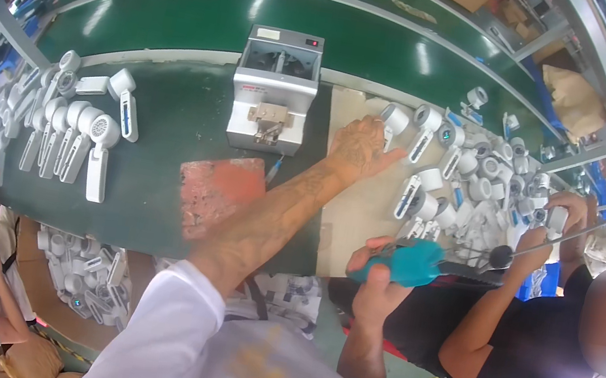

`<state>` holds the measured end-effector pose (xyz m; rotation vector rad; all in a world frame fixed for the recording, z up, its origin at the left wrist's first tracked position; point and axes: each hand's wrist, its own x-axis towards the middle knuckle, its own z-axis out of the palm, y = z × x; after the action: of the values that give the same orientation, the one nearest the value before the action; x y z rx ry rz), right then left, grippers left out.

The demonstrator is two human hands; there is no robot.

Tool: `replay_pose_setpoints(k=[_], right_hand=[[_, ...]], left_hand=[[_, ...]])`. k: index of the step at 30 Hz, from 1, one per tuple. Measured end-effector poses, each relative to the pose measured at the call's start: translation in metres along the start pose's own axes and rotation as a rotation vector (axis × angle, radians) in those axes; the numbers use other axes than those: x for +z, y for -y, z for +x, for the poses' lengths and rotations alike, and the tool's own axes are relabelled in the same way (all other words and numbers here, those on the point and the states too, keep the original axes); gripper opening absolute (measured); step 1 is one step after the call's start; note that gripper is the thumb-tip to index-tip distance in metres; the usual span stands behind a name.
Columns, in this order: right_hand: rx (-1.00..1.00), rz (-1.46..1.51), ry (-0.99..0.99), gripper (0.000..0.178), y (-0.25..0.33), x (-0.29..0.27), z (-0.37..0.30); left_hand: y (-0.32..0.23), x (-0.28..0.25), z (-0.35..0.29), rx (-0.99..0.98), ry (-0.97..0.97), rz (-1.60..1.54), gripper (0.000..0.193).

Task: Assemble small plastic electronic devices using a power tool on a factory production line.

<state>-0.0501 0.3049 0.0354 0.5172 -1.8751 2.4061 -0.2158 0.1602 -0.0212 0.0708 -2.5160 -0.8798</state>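
Note:
My left hand [360, 147] reaches forward across the bench, fingers spread, its fingertips at a white handheld fan part [393, 118] at the near edge of a heap of such parts [473, 177]. It grips nothing. My right hand [378, 270] is closed around a teal electric screwdriver [409, 261], held low near the bench's front edge, with its dark cable running off to the right.
A grey screw-feeder box [275, 88] stands mid-bench, with a reddish pad [221, 190] in front of it. Finished white fans [81, 128] lie in rows at left. A person in black [534, 340] works at right, holding a part. Green conveyor belt [212, 14] runs behind.

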Motion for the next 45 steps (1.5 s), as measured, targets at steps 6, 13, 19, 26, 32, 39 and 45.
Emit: replay_pose_setpoints(k=[6, 13, 19, 26, 32, 39, 45], right_hand=[[0.024, -0.128, 0.017, 0.045, 0.008, -0.011, -0.005], [0.105, -0.046, 0.081, 0.056, 0.006, 0.005, 0.017], [0.023, 0.246, 0.164, 0.072, -0.007, 0.072, 0.060], [-0.157, 0.211, 0.192, 0.046, -0.042, 0.176, 0.131], [-0.204, 0.089, 0.252, 0.041, -0.076, 0.182, 0.137], [-0.082, 0.106, 0.257, 0.036, -0.053, 0.175, 0.115], [-0.052, 0.162, 0.246, 0.039, -0.048, 0.164, 0.101]], left_hand=[[0.015, 0.004, -0.006, -0.072, 0.015, -0.145, 0.044], [0.011, -0.152, -0.100, 0.020, 0.094, -0.312, 0.016], [0.069, -0.214, -0.149, 0.056, 0.224, -0.127, 0.026], [0.080, -0.207, -0.159, 0.177, 0.095, 0.064, 0.038], [0.094, -0.199, -0.156, 0.083, 0.104, -0.056, 0.040], [0.093, -0.200, -0.157, 0.075, 0.051, 0.032, 0.043], [0.091, -0.202, -0.152, 0.042, 0.087, -0.015, 0.042]])
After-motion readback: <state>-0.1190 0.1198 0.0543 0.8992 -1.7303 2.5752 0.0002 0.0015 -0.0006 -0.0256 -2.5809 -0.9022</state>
